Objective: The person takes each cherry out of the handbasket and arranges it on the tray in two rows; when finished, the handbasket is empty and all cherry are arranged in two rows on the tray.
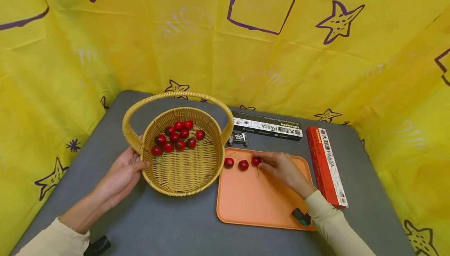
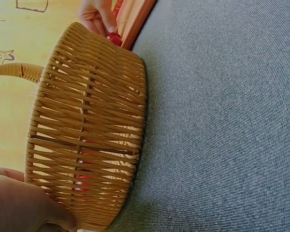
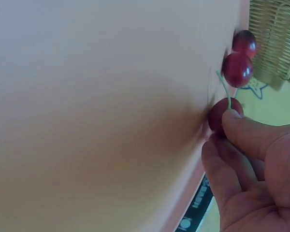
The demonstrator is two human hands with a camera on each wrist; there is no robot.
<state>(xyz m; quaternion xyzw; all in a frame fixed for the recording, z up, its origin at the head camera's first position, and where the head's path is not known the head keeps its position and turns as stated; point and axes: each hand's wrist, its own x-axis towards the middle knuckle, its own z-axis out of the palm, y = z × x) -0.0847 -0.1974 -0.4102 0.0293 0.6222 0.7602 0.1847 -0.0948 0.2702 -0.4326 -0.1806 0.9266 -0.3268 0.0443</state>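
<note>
1. On the left side, the left hand [image 1: 126,168] reaches in from a pale sleeve [image 1: 56,238]. Its fingers are bent around the rim of the basket, next to the left foot of the handle; the thumb lies at the front.
2. The woven basket [image 1: 190,176] is on the grey table [image 1: 168,224], and its arched handle [image 1: 177,94] stands up. Inside, eleven dark red cherries [image 1: 180,144] are gathered in the upper and left part; the lower right part shows bare weave.
3. To the right of the basket is the orange tray [image 1: 256,205]. Near its far edge lie a left cherry [image 1: 229,162] and a middle cherry [image 1: 243,165], close to each other, the left one nearest to the basket.
4. Behind this edge is a small toy car [image 1: 240,139], and behind the car a black pasta box [image 1: 270,126], lying on its side.
5. The right hand [image 1: 281,167] comes over the tray. Its thumb and fingers pinch the third cherry [image 1: 256,160], whose green stem is visible; whether this fruit touches the tray, I cannot tell.
6. Farthest right, a red pasta box [image 1: 327,166] lies lengthwise beside the tray.
</note>
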